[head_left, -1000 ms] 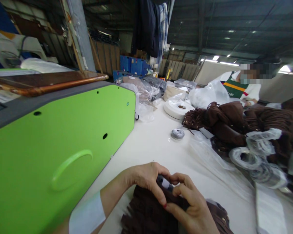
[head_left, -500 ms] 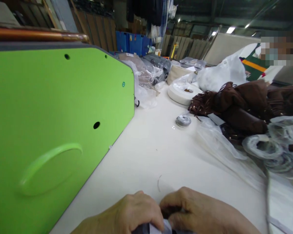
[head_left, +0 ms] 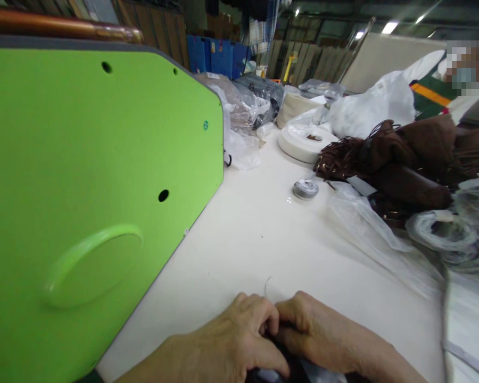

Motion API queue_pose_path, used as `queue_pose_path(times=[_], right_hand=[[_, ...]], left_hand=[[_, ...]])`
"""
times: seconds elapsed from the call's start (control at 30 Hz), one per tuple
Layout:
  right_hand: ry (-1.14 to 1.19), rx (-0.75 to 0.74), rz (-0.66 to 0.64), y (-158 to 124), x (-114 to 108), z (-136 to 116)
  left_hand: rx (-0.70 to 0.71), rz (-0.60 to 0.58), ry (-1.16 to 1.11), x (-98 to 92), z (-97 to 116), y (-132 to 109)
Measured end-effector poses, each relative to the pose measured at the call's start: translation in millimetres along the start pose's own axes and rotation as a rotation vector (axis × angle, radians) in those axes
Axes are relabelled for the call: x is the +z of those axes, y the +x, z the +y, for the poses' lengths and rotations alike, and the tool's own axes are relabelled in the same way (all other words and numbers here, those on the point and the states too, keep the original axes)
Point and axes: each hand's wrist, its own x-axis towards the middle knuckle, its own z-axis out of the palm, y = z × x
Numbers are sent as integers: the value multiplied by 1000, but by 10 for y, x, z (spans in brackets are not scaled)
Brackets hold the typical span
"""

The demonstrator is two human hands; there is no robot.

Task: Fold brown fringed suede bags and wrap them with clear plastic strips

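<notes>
We barely see the cut-off dark cloth [head_left: 297, 370] that left hand [head_left: 235, 338] and right hand [head_left: 323, 335] pinch, unlike a second ago.

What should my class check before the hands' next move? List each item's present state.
1. Left bare hand on dark, partly hidden item: ok, fingers curled onto it.
2. Right bare hand on it: ok, beside the left.
3. Dark item fully visible: not ok, hands and picture edge hide parts.
4. Thin curved thread free of item: cannot tell.
5. Flat grey-white coiled roll apart from both hands: ok.
</notes>
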Motion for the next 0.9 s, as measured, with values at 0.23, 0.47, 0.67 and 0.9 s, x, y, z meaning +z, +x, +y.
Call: queue_pose_path(times=[0.23, 0.47, 0.67, 0.9], right_hand=[[-40, -2, 53, -69, -7, -12], [-80, -16, 91, -27, 48, -19], [-57, 7, 60, -13, 51, 21], [-31, 6, 52, 29, 70, 58]], left_hand=[[211, 515, 98, 512, -268, -195], [223, 273, 193, 563, -309, -23], [298, -130, 328, 173, -54, 154], [212, -204, 60, 88, -47, 125]])
